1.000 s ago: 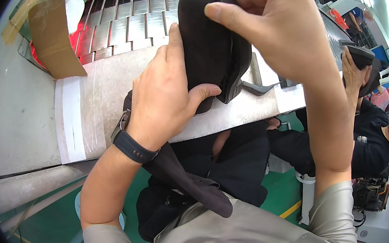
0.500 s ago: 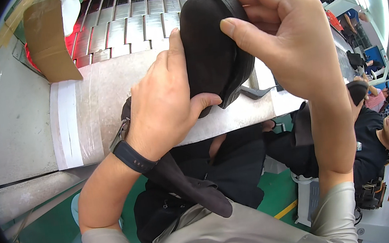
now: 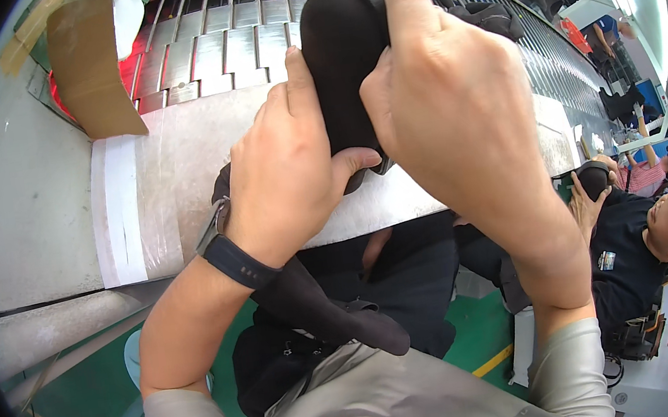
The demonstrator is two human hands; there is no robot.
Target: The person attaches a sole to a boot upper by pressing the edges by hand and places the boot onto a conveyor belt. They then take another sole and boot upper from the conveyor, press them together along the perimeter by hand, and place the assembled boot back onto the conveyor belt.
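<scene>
Both hands grip a black fabric shoe upper held up over the workbench. My left hand, with a dark band on its wrist, clasps the upper from the left, thumb pressed under it. From the right, my right hand wraps over the top and covers most of the piece. A black strip of fabric hangs down under my left wrist onto my lap.
A pale plastic-covered bench edge runs across in front of me, with a metal slatted conveyor behind it. A cardboard piece lies at upper left. A seated person at the right holds another black upper.
Both hands have shifted the upper a little left and up. My right hand has rolled further over its top, hiding more of it.
</scene>
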